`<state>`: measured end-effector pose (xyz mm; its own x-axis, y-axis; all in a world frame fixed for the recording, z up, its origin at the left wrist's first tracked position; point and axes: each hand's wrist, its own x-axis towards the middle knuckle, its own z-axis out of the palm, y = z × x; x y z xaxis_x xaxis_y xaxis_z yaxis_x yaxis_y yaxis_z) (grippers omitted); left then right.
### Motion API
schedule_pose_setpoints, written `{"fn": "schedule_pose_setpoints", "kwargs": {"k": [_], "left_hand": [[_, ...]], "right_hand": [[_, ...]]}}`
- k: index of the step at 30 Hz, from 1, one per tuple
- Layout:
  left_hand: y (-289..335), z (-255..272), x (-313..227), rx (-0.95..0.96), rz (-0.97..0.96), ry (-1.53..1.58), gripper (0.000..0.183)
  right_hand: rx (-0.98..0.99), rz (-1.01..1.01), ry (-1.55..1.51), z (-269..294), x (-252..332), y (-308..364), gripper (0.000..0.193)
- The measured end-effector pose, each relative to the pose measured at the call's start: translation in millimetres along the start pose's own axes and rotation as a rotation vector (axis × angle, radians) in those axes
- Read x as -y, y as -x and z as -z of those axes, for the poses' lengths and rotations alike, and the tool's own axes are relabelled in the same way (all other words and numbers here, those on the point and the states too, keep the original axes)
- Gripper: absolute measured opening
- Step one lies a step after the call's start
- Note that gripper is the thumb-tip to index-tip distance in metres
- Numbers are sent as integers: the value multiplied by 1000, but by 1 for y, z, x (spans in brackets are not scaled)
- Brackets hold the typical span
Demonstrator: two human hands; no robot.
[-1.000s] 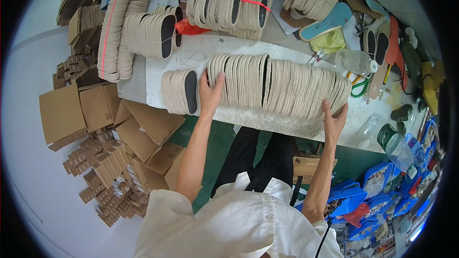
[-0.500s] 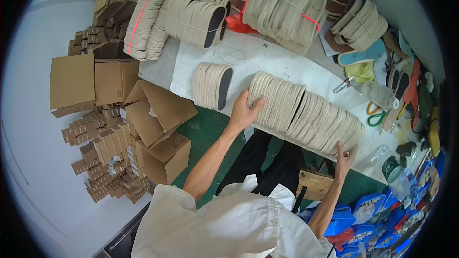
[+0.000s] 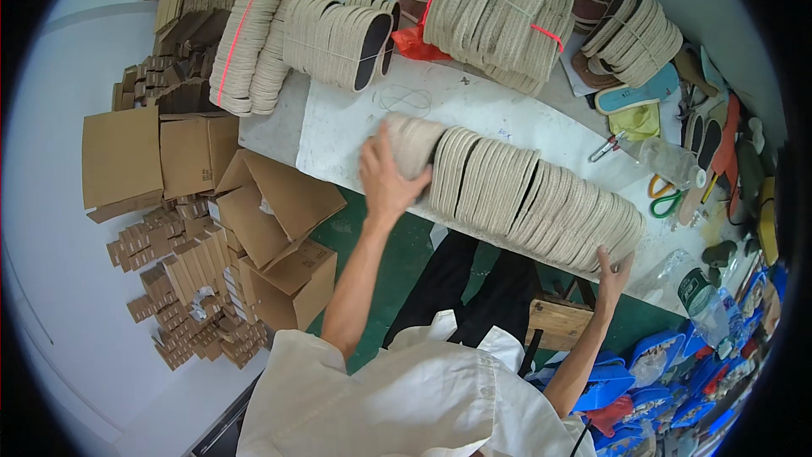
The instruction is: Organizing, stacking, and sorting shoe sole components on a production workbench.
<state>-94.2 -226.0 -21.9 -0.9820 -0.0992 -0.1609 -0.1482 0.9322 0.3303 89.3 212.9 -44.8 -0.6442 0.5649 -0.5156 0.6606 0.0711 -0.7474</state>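
Note:
A long row of beige braided-rope shoe soles (image 3: 524,186), standing on edge and pressed together, lies along the table's near edge. My left hand (image 3: 389,182) grips a smaller stack of rope soles (image 3: 413,145) at the row's left end, thumb on the near side and fingers around the outer end. This stack is slightly blurred and sits close against the row; a dark sole face shows at the joint. At the row's right end my right hand (image 3: 614,275) is closed around the last soles, its thumb on top and its other fingers partly hidden.
Tied bundles of rope soles (image 3: 499,21) stand along the table's back. Scissors (image 3: 666,201), a clear bottle (image 3: 672,162) and a blue insole (image 3: 639,95) lie at the right. Cardboard boxes (image 3: 275,203) are on the left; blue bins (image 3: 605,385) fill the lower right.
My left hand has left the row's left end and taken hold of the separate small stack, which has moved right against the row. My right hand has stayed at the right end.

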Motion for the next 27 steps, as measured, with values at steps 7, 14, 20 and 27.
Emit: {"fn": "schedule_pose_setpoints", "kwargs": {"k": [7,14,20,27], "left_hand": [[-13,-4,6,73,-79,371,118],[-24,-12,9,226,152,594,121],[-15,-7,5,93,112,369,117],[-3,-12,20,72,256,535,97]], "right_hand": [[-16,-27,44,-1,4,2,87],[63,-63,-69,6,-24,-26,82],[-166,-108,-67,-6,-6,-11,63],[214,441,132,-92,105,71,35]]}}
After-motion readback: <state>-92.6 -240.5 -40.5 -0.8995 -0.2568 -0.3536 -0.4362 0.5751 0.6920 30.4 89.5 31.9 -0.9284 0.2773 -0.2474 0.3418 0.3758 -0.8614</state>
